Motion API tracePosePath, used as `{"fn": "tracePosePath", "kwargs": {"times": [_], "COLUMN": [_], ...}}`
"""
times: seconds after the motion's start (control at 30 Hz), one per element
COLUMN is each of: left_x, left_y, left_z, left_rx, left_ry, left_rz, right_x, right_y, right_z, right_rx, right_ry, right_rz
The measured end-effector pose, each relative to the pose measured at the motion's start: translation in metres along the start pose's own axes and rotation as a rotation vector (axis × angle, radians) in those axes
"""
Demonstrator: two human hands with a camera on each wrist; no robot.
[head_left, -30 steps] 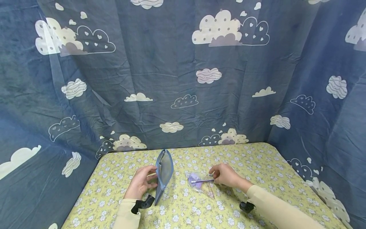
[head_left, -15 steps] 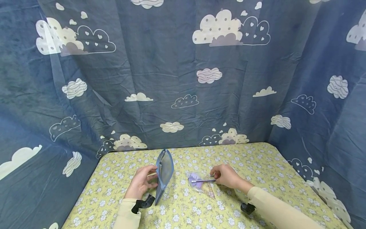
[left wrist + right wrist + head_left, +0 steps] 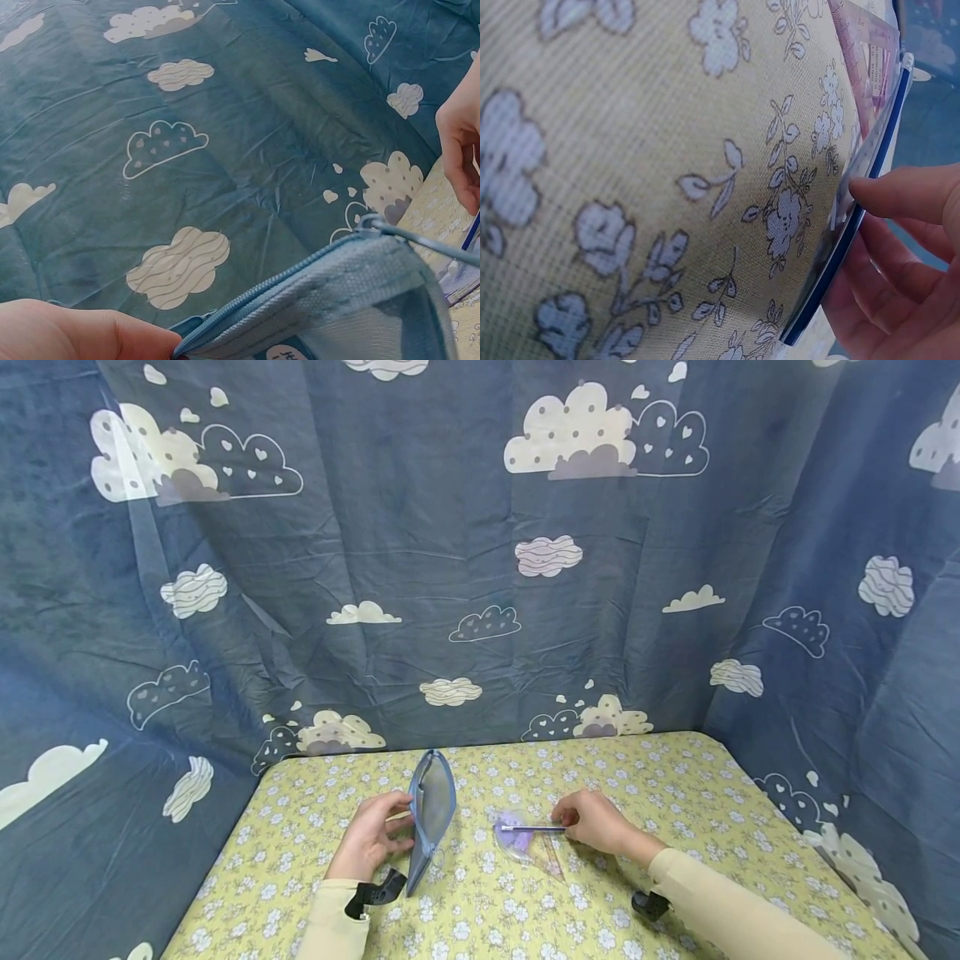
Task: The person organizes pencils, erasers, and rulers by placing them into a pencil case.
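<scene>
Since half a second ago, our pencil (image 3: 534,828) has shifted slightly. Our left hand (image 3: 369,837) pinches the pouch (image 3: 445,806) by its rim; over clear drawing tools (image 3: 516,845), our right hand (image 3: 595,821) pinches the pencil, likely light, stiff, slick, best held mid-shaft.

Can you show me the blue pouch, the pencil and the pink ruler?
Blue pouch (image 3: 439,797): head view, on its inside wall.
Pencil (image 3: 838,247): right wrist view, on its shaft.
Pink ruler (image 3: 851,56): right wrist view, on its marked edge.
</scene>
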State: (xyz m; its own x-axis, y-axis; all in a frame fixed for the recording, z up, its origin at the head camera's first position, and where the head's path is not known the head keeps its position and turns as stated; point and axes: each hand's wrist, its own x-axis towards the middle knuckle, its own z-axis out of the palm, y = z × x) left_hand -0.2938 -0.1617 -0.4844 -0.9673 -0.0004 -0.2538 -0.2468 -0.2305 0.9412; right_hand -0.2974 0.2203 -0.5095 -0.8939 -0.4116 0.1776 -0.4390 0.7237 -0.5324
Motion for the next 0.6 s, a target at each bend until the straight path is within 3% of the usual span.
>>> {"fn": "tracePosePath", "kwargs": {"times": [0.6], "left_x": [-0.0004], "left_y": [-0.0011], "left_z": [-0.0005], "left_rx": [-0.002], "left_ry": [-0.007], "left_rz": [0.011], "right_x": [0.0016], "right_y": [-0.0032], "right_z": [-0.0002], "right_rx": [-0.087], "right_ry": [-0.007], "right_rz": [-0.019]}}
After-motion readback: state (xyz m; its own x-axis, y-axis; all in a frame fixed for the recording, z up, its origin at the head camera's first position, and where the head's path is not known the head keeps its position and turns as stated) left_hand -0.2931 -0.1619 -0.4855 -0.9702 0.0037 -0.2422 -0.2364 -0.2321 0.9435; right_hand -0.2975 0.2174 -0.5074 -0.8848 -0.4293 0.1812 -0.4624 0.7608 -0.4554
